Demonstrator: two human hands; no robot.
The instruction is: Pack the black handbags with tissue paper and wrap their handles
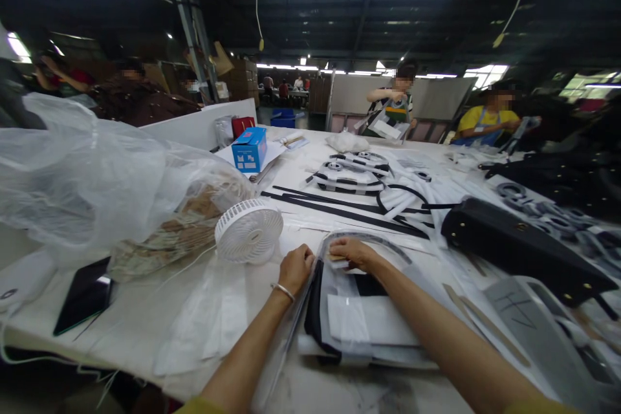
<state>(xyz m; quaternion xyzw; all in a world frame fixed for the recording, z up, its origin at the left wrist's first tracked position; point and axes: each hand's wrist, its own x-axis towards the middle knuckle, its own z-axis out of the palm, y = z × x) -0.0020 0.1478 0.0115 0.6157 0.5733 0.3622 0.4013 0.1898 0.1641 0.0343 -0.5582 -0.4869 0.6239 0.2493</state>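
A black bag part wrapped in clear plastic film (pixel 361 317) lies on the white table (pixel 145 310) right in front of me. My left hand (pixel 295 268) is curled, fingers pressed on the left edge of the film. My right hand (pixel 353 252) lies over the top edge of the film, fingers bent and pinching a small tan piece. A thin bracelet circles my left wrist. White paper sheets show under the film.
A small white fan (pixel 249 230) stands just beyond my left hand. A big plastic bag (pixel 87 181) and a dark phone (pixel 85 294) lie left. A blue box (pixel 249 149), black straps (pixel 339 210) and a black bag (pixel 519 249) lie further on. Other people work across the table.
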